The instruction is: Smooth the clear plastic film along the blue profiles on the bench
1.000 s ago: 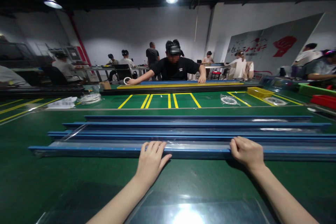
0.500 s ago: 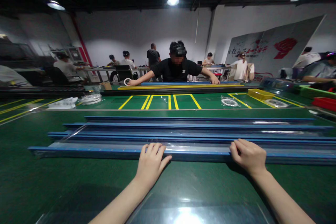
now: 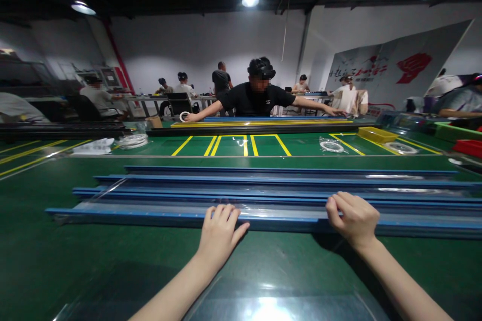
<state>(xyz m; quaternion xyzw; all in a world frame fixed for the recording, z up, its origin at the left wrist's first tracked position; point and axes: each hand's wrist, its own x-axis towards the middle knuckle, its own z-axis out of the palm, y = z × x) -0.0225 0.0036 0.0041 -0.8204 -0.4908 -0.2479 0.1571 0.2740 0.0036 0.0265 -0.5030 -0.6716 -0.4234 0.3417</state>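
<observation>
Long blue channel-like strips [image 3: 150, 216] lie side by side across the green table, with clear film [image 3: 271, 210] over part of them. My left hand [image 3: 220, 230] rests on the near strip, its fingers laid over the front edge and the thumb spread aside. To the right, my right hand [image 3: 354, 218] is curled closed just over the same strip, casting a shadow on the table below. Whatever its fingers may pinch is hidden. Nearest me lies a clear, shiny sheet [image 3: 233, 303], reflecting the lamp.
Across the table a co-worker [image 3: 259, 95] spreads both arms over yellow and black strips [image 3: 241, 130]. White coils [image 3: 331, 146] in clear wrap, a yellow tray [image 3: 376, 135] and a red bin [image 3: 469, 148] stand beyond the blue strips. Other people sit farther back.
My right hand has lifted slightly off the strip's edge, still closed. My left hand stays on the near strip. The co-worker's arm on the picture's right has stretched farther outward.
</observation>
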